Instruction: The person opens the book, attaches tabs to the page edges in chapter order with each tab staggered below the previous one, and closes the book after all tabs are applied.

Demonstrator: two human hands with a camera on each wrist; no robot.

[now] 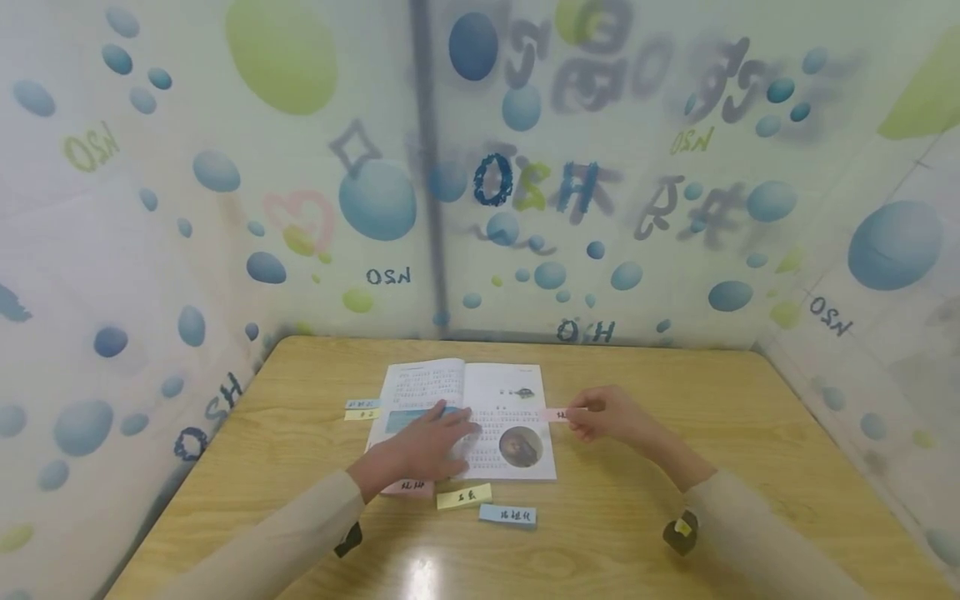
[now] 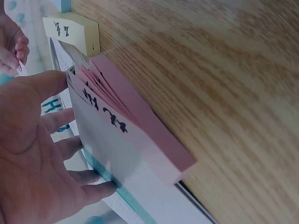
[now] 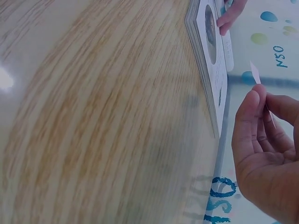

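An open book (image 1: 495, 379) lies on the table with text and pictures on its pages. My left hand (image 1: 429, 442) rests on its left page and the fold, fingers spread. Between thumb and fingertips, my right hand (image 1: 615, 414) pinches a pink sticky note (image 1: 553, 414) with dark writing, at the book's right edge. In the right wrist view the pinched note (image 3: 254, 73) is a thin pale slip, seen nearly edge-on. Under the left wrist, by the book's lower edge, is a thick pink sticky-note pad (image 2: 159, 135) with handwriting; its sheets fan apart.
A yellow sticky-note pad (image 1: 463, 497) and a blue one (image 1: 508, 516) lie in front of the book. Blue (image 1: 362, 404) and yellow (image 1: 362, 415) notes stick out at its left edge. Patterned curtains (image 1: 645, 250) surround the wooden table (image 1: 300, 533).
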